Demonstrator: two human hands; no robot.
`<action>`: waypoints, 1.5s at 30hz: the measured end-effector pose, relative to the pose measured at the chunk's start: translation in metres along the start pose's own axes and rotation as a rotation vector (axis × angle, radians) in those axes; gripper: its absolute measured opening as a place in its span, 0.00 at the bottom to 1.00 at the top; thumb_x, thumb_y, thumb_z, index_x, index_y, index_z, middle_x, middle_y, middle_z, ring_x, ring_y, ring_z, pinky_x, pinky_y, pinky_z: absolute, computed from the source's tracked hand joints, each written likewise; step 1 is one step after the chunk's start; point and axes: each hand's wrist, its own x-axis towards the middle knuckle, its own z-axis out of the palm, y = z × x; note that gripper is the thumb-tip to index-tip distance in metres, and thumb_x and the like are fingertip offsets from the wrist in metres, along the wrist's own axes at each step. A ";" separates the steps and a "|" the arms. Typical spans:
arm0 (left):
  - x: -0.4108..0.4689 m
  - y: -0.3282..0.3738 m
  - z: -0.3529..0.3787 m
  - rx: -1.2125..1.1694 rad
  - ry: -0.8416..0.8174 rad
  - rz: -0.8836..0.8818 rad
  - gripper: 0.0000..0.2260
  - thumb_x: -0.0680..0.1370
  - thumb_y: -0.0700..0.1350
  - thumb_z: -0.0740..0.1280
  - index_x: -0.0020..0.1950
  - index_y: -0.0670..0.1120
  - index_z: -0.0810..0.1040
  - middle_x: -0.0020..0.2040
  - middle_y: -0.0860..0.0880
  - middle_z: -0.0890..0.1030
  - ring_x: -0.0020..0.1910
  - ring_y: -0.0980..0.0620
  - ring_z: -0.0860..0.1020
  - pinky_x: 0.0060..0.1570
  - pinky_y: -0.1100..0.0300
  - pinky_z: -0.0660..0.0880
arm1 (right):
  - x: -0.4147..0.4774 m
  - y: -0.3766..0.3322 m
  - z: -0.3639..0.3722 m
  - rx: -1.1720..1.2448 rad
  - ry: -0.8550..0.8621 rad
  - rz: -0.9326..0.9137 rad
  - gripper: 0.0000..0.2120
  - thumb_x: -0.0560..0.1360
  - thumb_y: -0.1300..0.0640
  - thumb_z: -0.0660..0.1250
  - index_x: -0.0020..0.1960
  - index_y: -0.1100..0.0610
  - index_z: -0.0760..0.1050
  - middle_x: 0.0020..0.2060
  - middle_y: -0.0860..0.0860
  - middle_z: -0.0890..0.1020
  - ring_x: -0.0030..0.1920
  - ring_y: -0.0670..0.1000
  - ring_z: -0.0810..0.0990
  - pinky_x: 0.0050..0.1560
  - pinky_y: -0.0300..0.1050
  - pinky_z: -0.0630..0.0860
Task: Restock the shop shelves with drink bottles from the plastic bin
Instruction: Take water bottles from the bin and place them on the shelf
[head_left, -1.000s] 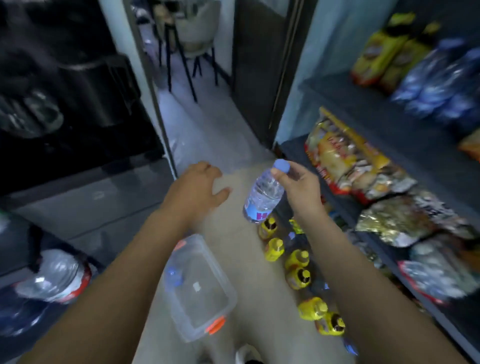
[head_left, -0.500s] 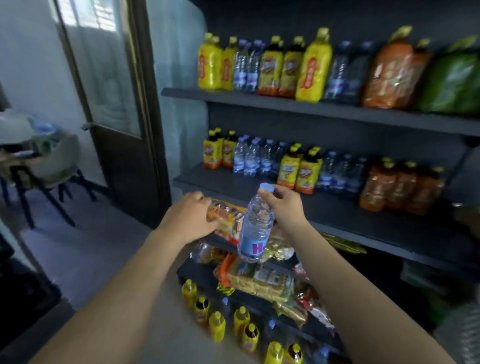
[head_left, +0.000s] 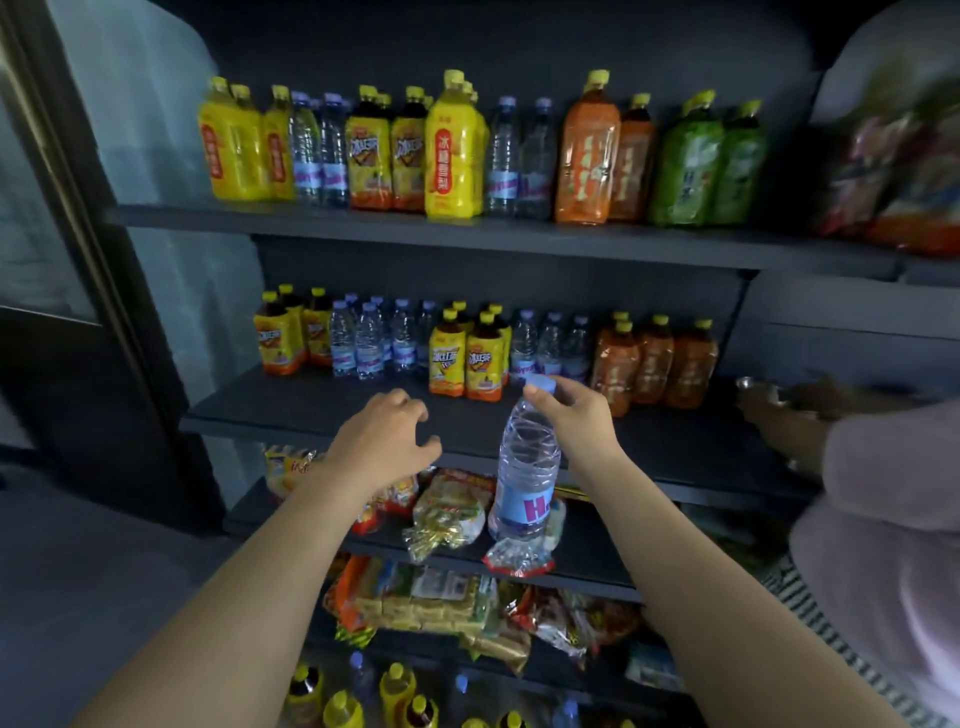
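Note:
My right hand (head_left: 571, 415) pinches the blue cap of a clear water bottle (head_left: 524, 467) with a blue label, which hangs upright in front of the middle shelf (head_left: 322, 405). My left hand (head_left: 384, 436) hovers beside it over the shelf's front edge, fingers loosely curled and holding nothing. On that shelf stand rows of small water bottles (head_left: 374, 343), yellow tea bottles (head_left: 467, 353) and orange drink bottles (head_left: 654, 358). The plastic bin is out of view.
The top shelf (head_left: 467, 234) holds larger yellow, clear, orange and green bottles. Snack packets (head_left: 447, 514) fill the lower shelves, and yellow-capped bottles (head_left: 395, 691) stand at the bottom. Another person's sleeve and hand (head_left: 810, 431) reach in at the right. A dark door frame (head_left: 104, 312) stands left.
My view swung up from the floor and bin to face the shelves. Both hands rose towards the middle shelf, the right one still carrying the water bottle.

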 end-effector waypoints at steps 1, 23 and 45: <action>0.007 0.005 0.005 0.000 -0.002 0.002 0.19 0.77 0.55 0.60 0.65 0.47 0.71 0.64 0.49 0.70 0.65 0.51 0.66 0.56 0.54 0.71 | 0.005 0.004 -0.006 0.000 0.010 0.009 0.08 0.75 0.56 0.69 0.46 0.62 0.77 0.50 0.64 0.80 0.44 0.50 0.78 0.51 0.51 0.76; 0.168 -0.116 0.081 -0.090 -0.048 -0.003 0.19 0.78 0.54 0.61 0.64 0.46 0.72 0.64 0.47 0.71 0.66 0.49 0.67 0.59 0.54 0.70 | 0.179 0.059 0.103 0.085 0.121 0.025 0.07 0.74 0.57 0.69 0.51 0.58 0.80 0.45 0.53 0.84 0.48 0.53 0.82 0.50 0.46 0.78; 0.328 -0.319 0.208 -0.179 -0.177 0.073 0.19 0.76 0.54 0.62 0.63 0.46 0.72 0.65 0.48 0.70 0.65 0.50 0.67 0.58 0.56 0.70 | 0.371 0.151 0.335 0.182 0.240 -0.047 0.02 0.74 0.63 0.69 0.44 0.62 0.80 0.32 0.42 0.80 0.33 0.39 0.76 0.37 0.31 0.72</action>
